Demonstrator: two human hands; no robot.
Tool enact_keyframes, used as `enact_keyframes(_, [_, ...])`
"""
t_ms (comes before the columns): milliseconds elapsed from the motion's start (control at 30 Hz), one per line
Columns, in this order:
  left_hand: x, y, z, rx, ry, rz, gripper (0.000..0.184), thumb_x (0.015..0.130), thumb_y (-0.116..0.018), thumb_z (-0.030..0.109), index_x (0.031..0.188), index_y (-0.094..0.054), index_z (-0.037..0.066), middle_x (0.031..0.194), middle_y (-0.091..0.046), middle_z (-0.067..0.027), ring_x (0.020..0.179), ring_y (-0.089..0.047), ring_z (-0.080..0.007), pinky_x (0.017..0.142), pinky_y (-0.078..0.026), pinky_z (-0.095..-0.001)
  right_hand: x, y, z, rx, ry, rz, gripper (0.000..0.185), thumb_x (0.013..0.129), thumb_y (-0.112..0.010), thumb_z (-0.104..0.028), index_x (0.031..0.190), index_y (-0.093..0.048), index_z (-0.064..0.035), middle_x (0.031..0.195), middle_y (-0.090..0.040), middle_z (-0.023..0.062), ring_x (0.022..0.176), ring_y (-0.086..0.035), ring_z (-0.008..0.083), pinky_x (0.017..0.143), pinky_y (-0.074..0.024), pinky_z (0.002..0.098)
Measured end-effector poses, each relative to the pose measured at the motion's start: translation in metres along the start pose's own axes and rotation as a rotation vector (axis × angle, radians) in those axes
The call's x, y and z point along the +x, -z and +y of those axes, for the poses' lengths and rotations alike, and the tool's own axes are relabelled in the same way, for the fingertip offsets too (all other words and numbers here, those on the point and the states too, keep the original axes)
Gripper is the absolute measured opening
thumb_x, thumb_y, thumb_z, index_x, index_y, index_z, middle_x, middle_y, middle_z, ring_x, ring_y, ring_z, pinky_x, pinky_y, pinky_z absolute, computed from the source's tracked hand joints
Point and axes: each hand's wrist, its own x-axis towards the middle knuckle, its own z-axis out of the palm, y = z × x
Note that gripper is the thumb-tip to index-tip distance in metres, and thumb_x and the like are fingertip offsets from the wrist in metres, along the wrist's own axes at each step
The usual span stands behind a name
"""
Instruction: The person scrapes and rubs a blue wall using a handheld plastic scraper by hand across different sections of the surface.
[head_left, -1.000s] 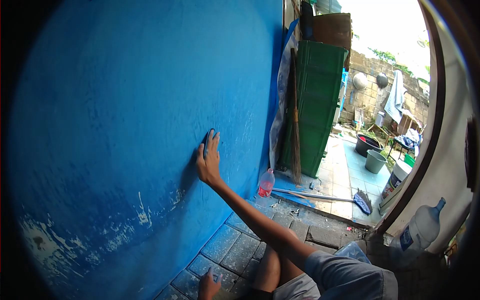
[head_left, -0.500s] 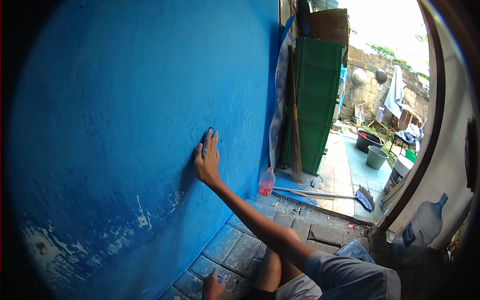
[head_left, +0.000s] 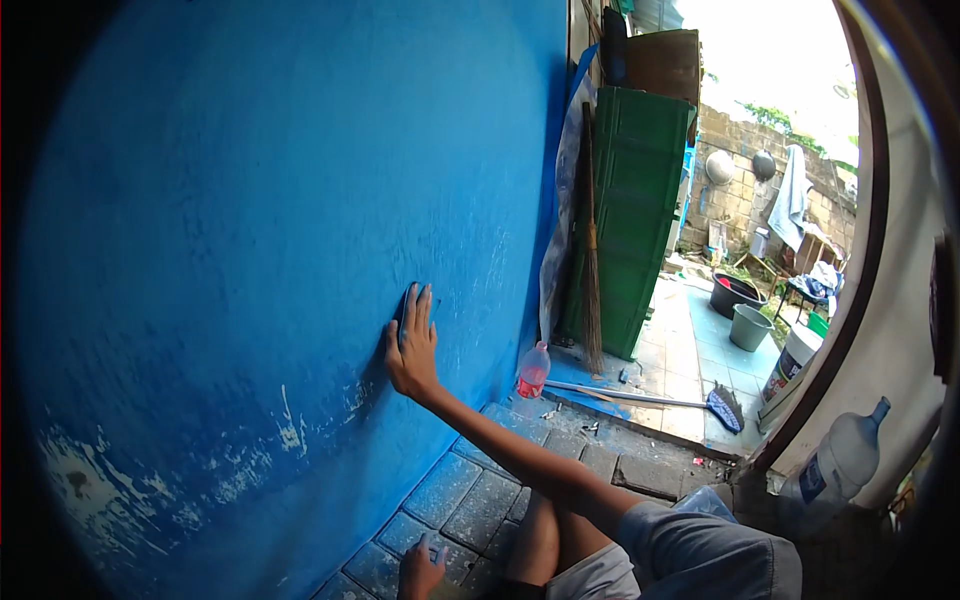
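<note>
Mostly blue wall [head_left: 270, 210], chipped nr btm, R hand [head_left: 415, 352] on dk block [head_left: 407, 303]

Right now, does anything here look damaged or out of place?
Yes. The blue wall looks damaged: low on the left, below the right hand's level, it shows pale, ragged patches. A long-handled broom lies on the floor, while another broom stands upright nearby.

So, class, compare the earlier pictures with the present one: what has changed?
The right hand has slid a little down the blue wall, carrying along the dark object beneath it. Nothing was visibly taken up or let go. The left hand stays low over the paving; the upright broom still leans.
</note>
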Motion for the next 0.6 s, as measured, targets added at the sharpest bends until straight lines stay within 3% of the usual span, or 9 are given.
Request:
enact_keyframes(100, [-0.01, 0.037, 0.06, 0.064, 0.044, -0.005, 0.044, 0.083, -0.067, 0.025, 0.117, -0.055, 0.001, 0.086, -0.07, -0.0128, 0.075, -0.068, -0.0306, 0.068, -0.054, -0.0406, -0.004, 0.007, 0.007, -0.072, 0.074, -0.054, 0.064, 0.1, -0.028, -0.032, 0.151, 0.0, -0.0058, 0.157, 0.004, 0.0201, 0.145, 0.0, 0.0369, 0.112, -0.0079, 0.0579])
enact_keyframes(300, [-0.014, 0.017, 0.028, -0.001, 0.084, -0.068, 0.046, 0.083, -0.067, 0.026, 0.121, -0.054, 0.002, 0.087, -0.07, -0.0121, 0.077, -0.068, -0.0304, 0.07, -0.054, -0.0408, 0.037, 0.005, 0.012, 0.104, -0.096, 0.049, 0.063, 0.101, -0.028, -0.035, 0.151, -0.001, -0.0099, 0.157, 0.002, 0.0203, 0.145, -0.002, 0.0358, 0.111, -0.0091, 0.0594])
enact_keyframes(400, [-0.006, 0.014, 0.021, 0.001, 0.042, -0.038, 0.048, 0.083, -0.067, 0.026, 0.123, -0.053, 0.002, 0.087, -0.07, -0.0127, 0.077, -0.068, -0.0305, 0.07, -0.054, -0.0406, 0.014, 0.003, 0.002, 0.041, -0.043, 0.01, 0.064, 0.1, -0.03, -0.033, 0.151, -0.001, -0.0084, 0.156, 0.002, 0.0215, 0.145, -0.001, 0.0366, 0.11, -0.0106, 0.0597])
enact_keyframes(500, [-0.01, 0.039, 0.061, 0.016, 0.085, -0.048, 0.048, 0.083, -0.067, 0.026, 0.122, -0.053, 0.002, 0.087, -0.07, -0.0131, 0.077, -0.068, -0.0303, 0.07, -0.054, -0.0398, -0.007, 0.008, 0.007, -0.052, 0.077, -0.069, 0.064, 0.1, -0.03, -0.032, 0.151, -0.001, -0.0079, 0.156, 0.003, 0.021, 0.145, 0.0, 0.0365, 0.11, -0.0102, 0.0601])
enact_keyframes(600, [-0.011, 0.03, 0.048, 0.017, 0.09, -0.051, 0.048, 0.083, -0.067, 0.026, 0.122, -0.053, 0.001, 0.087, -0.07, -0.0137, 0.077, -0.068, -0.0305, 0.069, -0.054, -0.04, 0.008, 0.009, 0.009, -0.028, 0.051, -0.042, 0.063, 0.1, -0.029, -0.033, 0.151, -0.002, -0.0089, 0.157, 0.003, 0.0193, 0.145, 0.0, 0.0354, 0.11, -0.0102, 0.0601])
